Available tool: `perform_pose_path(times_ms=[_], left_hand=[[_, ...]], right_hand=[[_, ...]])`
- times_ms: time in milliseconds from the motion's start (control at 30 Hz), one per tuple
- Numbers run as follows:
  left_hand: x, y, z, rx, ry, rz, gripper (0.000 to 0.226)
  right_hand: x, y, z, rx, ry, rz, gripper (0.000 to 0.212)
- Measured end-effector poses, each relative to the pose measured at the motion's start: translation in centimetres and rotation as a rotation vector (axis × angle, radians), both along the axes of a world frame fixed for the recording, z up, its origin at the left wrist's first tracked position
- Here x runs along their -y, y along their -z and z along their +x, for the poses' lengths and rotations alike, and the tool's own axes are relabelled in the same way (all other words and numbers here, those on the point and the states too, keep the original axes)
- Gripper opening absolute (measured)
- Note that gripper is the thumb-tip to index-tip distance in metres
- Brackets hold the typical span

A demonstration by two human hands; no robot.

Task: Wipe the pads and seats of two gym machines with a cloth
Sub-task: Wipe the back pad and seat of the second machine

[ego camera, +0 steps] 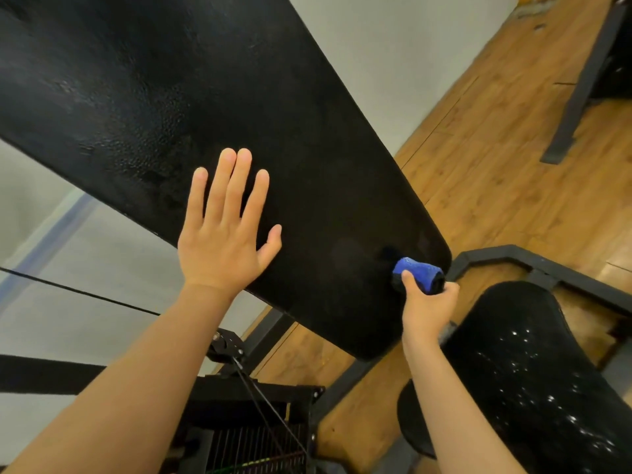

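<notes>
A long black back pad (191, 97) of a gym machine slants across the view from upper left to lower right. My left hand (225, 227) lies flat on it, fingers straight and spread. My right hand (427, 302) grips a bunched blue cloth (417, 271) and holds it against the pad's lower right corner. Below that, a black seat pad (533, 371) with pale specks on its surface fills the lower right.
The machine's dark metal frame (533, 265) runs behind the seat. A cable (78, 292) crosses at the left, above a weight stack (253, 439) at the bottom. Wooden floor (496, 148) and another machine's leg (574, 107) lie at the right, with a pale wall behind.
</notes>
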State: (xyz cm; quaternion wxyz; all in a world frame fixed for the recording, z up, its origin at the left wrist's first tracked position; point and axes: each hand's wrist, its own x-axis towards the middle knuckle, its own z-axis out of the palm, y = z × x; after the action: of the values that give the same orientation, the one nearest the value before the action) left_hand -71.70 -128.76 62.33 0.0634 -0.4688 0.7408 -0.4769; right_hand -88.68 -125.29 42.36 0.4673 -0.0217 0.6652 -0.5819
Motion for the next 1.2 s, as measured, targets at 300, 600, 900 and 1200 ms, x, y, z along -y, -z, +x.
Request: perform_pose_path(times_ms=[300, 600, 900, 1200], left_hand=[[0.0, 0.4, 0.0, -0.022, 0.034, -0.015, 0.064], [0.0, 0.6, 0.2, -0.033, 0.063, -0.036, 0.062], [0.1, 0.9, 0.3, -0.034, 0.078, -0.042, 0.061], [0.0, 0.9, 0.4, -0.055, 0.114, -0.065, 0.058]], right_hand=[[0.5, -8.0, 4.3, -0.103, -0.141, -0.354, 0.028], [-1.6, -1.6, 3.2, 0.008, 0.000, -0.115, 0.029], [-1.7, -5.0, 5.2, -0.002, -0.055, -0.215, 0.026], [-3.7, -3.2, 6.2, -0.083, -0.143, -0.233, 0.026]])
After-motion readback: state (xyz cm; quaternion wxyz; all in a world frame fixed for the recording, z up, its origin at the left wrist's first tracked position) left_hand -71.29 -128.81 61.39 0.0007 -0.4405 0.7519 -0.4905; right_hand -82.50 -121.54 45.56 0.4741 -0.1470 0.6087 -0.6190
